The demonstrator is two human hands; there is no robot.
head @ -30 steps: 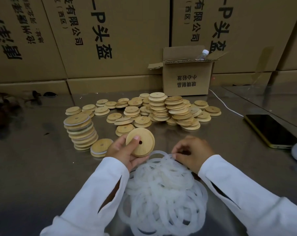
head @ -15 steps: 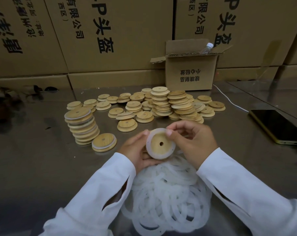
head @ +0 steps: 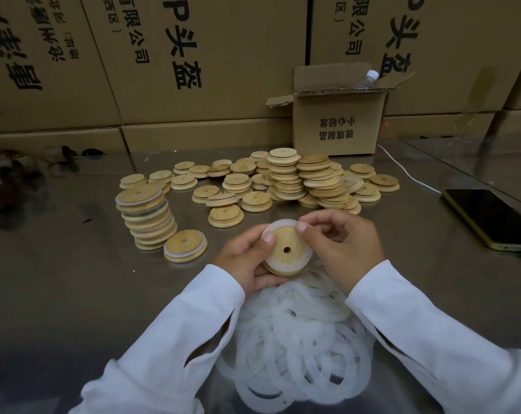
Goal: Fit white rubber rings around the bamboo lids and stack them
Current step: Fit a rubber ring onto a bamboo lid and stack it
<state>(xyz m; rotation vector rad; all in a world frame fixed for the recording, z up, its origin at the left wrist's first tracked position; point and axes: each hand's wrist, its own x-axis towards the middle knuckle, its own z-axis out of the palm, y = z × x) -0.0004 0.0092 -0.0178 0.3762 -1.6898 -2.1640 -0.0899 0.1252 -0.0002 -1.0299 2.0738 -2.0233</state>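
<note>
Bamboo lid (head: 284, 241) aslant, holed face toward camera

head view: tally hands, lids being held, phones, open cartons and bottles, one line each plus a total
hands: 2, left hand and right hand
bamboo lid being held: 1
phone: 1
open carton: 1
bottle: 1
total: 6

Left hand (head: 248, 259) just beside right hand (head: 341, 249)

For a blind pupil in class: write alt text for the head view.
The left hand and right hand hold a bamboo lid with a white ring on it, above a pile of rings. A stack of ringed lids stands left; loose lids, a box and a phone lie beyond.
</note>
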